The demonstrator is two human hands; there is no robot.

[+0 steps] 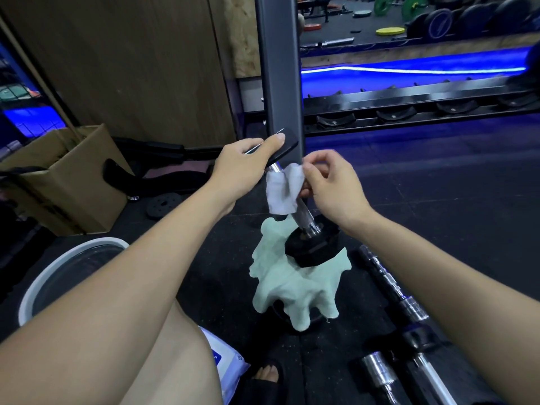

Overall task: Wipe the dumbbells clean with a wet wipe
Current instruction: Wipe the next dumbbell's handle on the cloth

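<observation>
The dumbbell [295,200] handle is partly hidden by the wet wipe [282,191], pinched by the right hand [327,185]; the left hand [242,165] grips its upper head.

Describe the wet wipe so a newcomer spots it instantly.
Find the dark vertical rack post at frame centre. Just below it, a dumbbell stands on end; the wet wipe drapes over its chrome handle, pinched by the right hand. It is white, unlike the pale green cloth beneath.

Black rubber floor [438,206] carries: cardboard box [67,182], white-rimmed basin [67,276], wipes pack [225,366], chrome bars [391,287], small weight plate [163,204].
</observation>
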